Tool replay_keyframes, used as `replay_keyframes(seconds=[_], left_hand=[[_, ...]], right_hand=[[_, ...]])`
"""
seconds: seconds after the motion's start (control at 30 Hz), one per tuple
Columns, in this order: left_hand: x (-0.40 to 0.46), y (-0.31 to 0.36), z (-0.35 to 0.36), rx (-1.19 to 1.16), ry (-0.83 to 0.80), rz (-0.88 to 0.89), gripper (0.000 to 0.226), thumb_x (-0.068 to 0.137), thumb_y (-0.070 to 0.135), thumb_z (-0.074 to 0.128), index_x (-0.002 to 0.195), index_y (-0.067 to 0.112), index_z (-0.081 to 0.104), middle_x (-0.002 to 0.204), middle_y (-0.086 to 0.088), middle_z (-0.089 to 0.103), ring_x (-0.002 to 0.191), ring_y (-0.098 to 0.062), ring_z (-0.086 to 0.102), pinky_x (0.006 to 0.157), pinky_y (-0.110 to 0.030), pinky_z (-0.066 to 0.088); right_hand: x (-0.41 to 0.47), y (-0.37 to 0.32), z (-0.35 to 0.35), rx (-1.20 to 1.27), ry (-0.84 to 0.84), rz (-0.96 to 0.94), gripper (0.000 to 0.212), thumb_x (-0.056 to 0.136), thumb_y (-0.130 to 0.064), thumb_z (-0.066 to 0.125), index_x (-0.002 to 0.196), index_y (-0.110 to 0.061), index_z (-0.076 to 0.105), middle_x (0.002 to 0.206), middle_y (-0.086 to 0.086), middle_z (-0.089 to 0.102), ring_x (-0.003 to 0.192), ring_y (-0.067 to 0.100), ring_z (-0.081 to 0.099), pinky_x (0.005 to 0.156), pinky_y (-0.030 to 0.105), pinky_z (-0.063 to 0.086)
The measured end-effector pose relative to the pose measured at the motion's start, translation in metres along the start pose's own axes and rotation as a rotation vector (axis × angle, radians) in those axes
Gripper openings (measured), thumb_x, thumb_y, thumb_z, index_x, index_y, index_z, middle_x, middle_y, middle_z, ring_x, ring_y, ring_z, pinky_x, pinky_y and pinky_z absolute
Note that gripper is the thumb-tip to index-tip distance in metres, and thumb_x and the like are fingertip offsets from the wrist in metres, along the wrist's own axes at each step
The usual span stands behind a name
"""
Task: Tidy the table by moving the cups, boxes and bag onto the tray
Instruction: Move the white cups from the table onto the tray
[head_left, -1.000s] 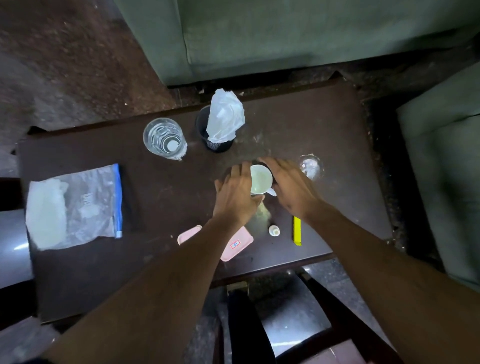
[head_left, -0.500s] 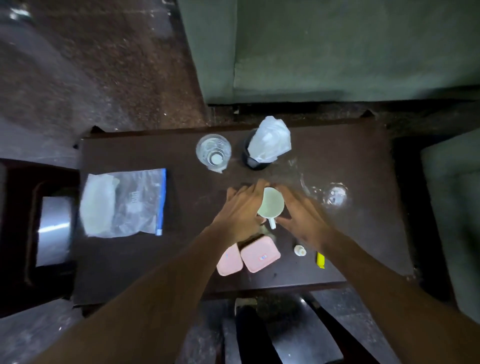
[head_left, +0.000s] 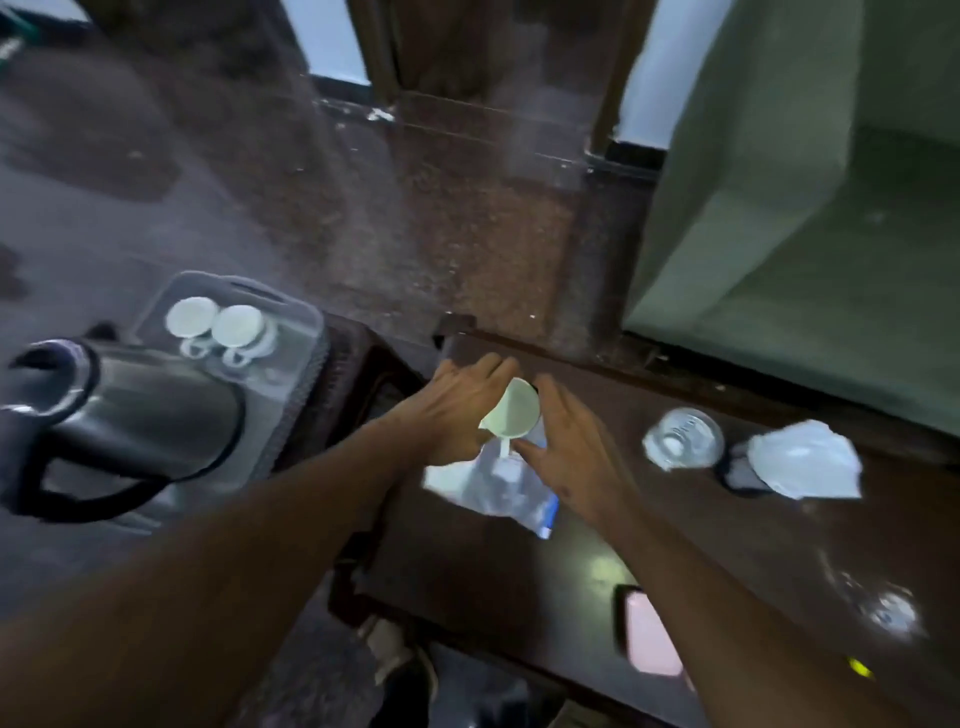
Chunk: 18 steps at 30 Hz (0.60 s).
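I count two cups on tray, ten o'clock; both hands, left hand and right hand, cradle third cup; bag, pink box, glass left.

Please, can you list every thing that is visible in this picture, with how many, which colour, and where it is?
cup: 1, white, tilted, held between both hands above the bag
cups on tray: 2, white, side by side
tray: 1, clear, left of table
kettle: 1, dark, near tray
table: 1, dark brown
bag: 1, clear with blue strip, on table
glass: 1, clear, on table
dark cup with white paper: 1, right of glass
box: 1, pink, near table edge
sofa: green, upper right
left hand: 1, grips cup
right hand: 1, against cup
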<state>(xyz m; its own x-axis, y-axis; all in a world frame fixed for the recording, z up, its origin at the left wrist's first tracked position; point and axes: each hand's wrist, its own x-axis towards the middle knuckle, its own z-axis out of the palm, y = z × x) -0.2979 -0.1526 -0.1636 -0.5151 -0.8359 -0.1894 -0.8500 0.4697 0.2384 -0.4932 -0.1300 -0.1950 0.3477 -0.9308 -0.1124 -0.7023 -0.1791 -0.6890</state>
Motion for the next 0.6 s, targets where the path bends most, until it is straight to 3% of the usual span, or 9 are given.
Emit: replay_keyframes(seconds=[0.1,0.27,0.37,0.47,0.6], left_hand=[[-0.038,-0.065,-0.038,-0.036,0.049,-0.064,0.058,0.082,0.025,0.072,0.135,0.014,0.049,0.125,-0.003,0.052,0.112,-0.028,0.059,0.087,-0.047,0.045],[-0.104,-0.160,-0.091,-0.029,0.153,-0.142,0.048,0.084,0.019,0.068,0.129,0.009,0.054,0.115,-0.005,0.058,0.104,-0.029,0.060,0.087,-0.048,0.044],[-0.129,-0.202,-0.103,0.023,0.133,-0.199,0.050,0.087,0.021,0.067,0.133,0.013,0.051,0.118,-0.001,0.059,0.106,-0.027,0.060,0.093,-0.047,0.043],[-0.139,-0.235,-0.100,0.104,0.053,-0.241,0.056,0.084,0.022,0.068,0.135,0.018,0.046,0.124,0.000,0.060,0.111,-0.025,0.060,0.099,-0.047,0.040],[-0.133,-0.261,-0.084,0.288,0.020,-0.209,0.048,0.083,0.021,0.070,0.125,0.018,0.045,0.116,0.001,0.060,0.105,-0.026,0.063,0.089,-0.040,0.033]], right_hand=[[0.045,-0.067,0.031,-0.031,-0.003,-0.081,0.055,0.091,-0.034,0.072,0.137,-0.023,0.045,0.128,-0.001,0.060,0.117,0.023,0.059,0.093,0.035,0.050],[0.103,-0.170,0.079,0.022,0.059,-0.190,0.056,0.082,-0.035,0.081,0.125,-0.026,0.046,0.113,-0.006,0.061,0.108,0.019,0.061,0.076,0.029,0.043],[0.130,-0.211,0.101,0.033,0.013,-0.214,0.064,0.084,-0.039,0.081,0.136,-0.025,0.046,0.125,-0.002,0.065,0.113,0.019,0.063,0.087,0.035,0.053],[0.150,-0.234,0.125,-0.030,0.004,-0.231,0.062,0.083,-0.034,0.083,0.133,-0.022,0.048,0.122,0.002,0.067,0.107,0.025,0.067,0.086,0.042,0.055],[0.166,-0.234,0.156,-0.112,0.008,-0.212,0.063,0.085,-0.036,0.081,0.135,-0.017,0.048,0.123,0.003,0.068,0.113,0.026,0.066,0.100,0.049,0.051]])
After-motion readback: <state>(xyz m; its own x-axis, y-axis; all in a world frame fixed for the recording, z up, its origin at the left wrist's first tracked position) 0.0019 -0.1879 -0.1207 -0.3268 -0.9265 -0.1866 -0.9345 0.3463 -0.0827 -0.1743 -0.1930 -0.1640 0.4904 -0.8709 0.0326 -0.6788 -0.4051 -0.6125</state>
